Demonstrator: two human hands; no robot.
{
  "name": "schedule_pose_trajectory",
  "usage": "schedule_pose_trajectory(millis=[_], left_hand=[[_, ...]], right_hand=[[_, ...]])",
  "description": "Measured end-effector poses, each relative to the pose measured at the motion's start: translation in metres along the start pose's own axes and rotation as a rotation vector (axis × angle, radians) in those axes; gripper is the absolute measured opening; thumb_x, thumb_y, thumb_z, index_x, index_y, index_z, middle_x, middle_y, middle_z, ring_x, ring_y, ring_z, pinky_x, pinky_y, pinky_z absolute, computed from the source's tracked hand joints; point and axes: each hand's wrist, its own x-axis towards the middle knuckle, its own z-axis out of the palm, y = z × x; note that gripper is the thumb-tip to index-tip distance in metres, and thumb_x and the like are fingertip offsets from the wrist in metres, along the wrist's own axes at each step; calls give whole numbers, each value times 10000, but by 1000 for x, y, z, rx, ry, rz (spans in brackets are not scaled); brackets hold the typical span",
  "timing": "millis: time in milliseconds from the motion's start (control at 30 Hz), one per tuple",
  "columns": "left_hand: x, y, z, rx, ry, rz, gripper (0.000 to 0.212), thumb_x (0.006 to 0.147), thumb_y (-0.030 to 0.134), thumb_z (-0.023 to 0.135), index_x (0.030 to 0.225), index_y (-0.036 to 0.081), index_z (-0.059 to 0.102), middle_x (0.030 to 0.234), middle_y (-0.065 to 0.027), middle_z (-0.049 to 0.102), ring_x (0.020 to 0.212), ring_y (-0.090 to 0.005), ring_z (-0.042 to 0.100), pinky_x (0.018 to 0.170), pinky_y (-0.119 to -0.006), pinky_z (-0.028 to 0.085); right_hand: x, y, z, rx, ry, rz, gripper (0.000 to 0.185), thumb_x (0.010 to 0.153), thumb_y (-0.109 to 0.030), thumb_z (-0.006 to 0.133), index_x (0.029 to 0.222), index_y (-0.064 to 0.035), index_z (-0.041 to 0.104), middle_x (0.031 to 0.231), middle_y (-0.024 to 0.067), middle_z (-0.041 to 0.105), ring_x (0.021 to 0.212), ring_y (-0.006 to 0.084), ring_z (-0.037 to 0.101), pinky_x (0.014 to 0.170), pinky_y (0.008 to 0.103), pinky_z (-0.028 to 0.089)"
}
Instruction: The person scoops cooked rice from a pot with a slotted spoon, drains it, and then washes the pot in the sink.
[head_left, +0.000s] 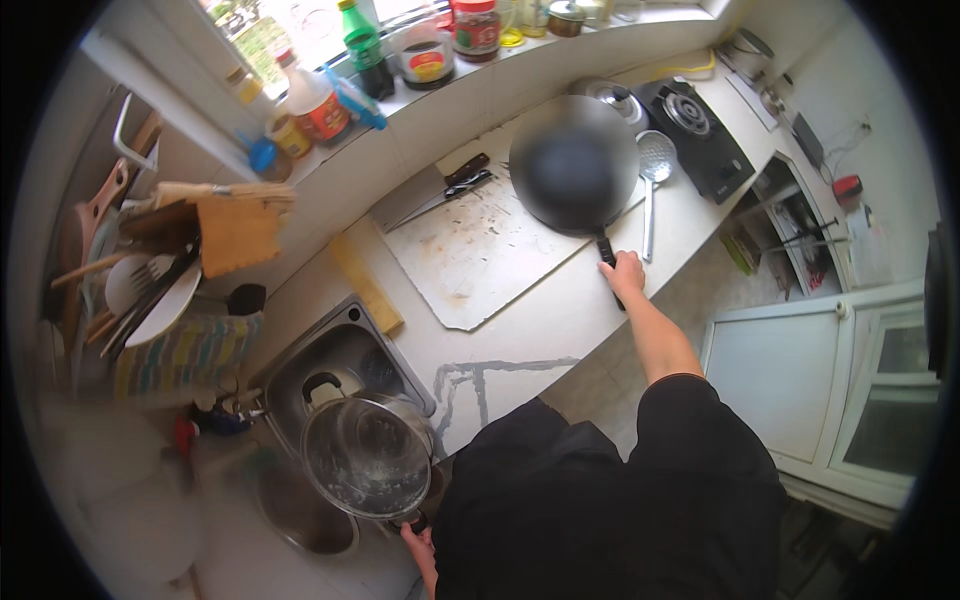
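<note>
My right hand (623, 274) is closed around the black handle of a dark wok (574, 199), which covers the right part of a stained white cutting board (480, 262). At the lower left, my left hand (421, 541) grips one black side handle of a deep stainless steel pot (367, 457). The pot is tilted, its mouth facing me, beside and partly over the steel sink (360, 349). Whitish residue marks its inside. To the right of the wok lies a perforated metal skimmer (655, 161). A cleaver (416, 191) and a black-handled knife (450, 196) rest on the board.
A black gas stove (694, 127) stands at the counter's far right, with a metal lid (600, 94) behind the wok. Bottles and jars line the windowsill, including a green bottle (364, 49). A wooden strip (367, 289) lies beside the sink. Utensils crowd a left-hand rack.
</note>
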Motion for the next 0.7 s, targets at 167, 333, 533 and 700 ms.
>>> schedule_pose_trajectory(millis=[167, 333, 533, 700], left_hand=[[-44, 86, 70, 89, 193, -345, 446, 987, 538, 405, 1012, 110, 528, 491, 65, 240, 419, -85, 260, 427, -276, 181], [-43, 65, 63, -251, 132, -245, 403, 1014, 475, 417, 989, 92, 541, 475, 48, 288, 365, -80, 270, 366, -266, 198], [-53, 58, 74, -487, 114, -191, 371, 1027, 414, 444, 977, 60, 548, 473, 29, 310, 344, -87, 273, 362, -259, 206], [-50, 48, 78, -602, 94, -171, 349, 1028, 380, 463, 966, 52, 563, 474, 27, 318, 346, -84, 283, 362, -261, 211]], right_hand=[[-13, -42, -1, -57, 65, 24, 426, 818, -300, 738, 1125, -29, 620, 1137, 209, 599, 1101, 383, 578, 928, 487, 494], [-41, -89, 33, 325, 98, -591, 415, 896, -173, 668, 1257, -11, 543, 1123, 188, 571, 1023, 314, 588, 900, 418, 486], [-108, -252, 0, 706, -418, -844, 338, 966, -135, 601, 1278, -15, 545, 1167, 140, 590, 976, 212, 640, 832, 326, 537], [-197, -357, -40, 666, -534, -1196, 296, 963, -112, 608, 1240, -17, 568, 1067, 117, 646, 929, 190, 651, 805, 311, 527]])
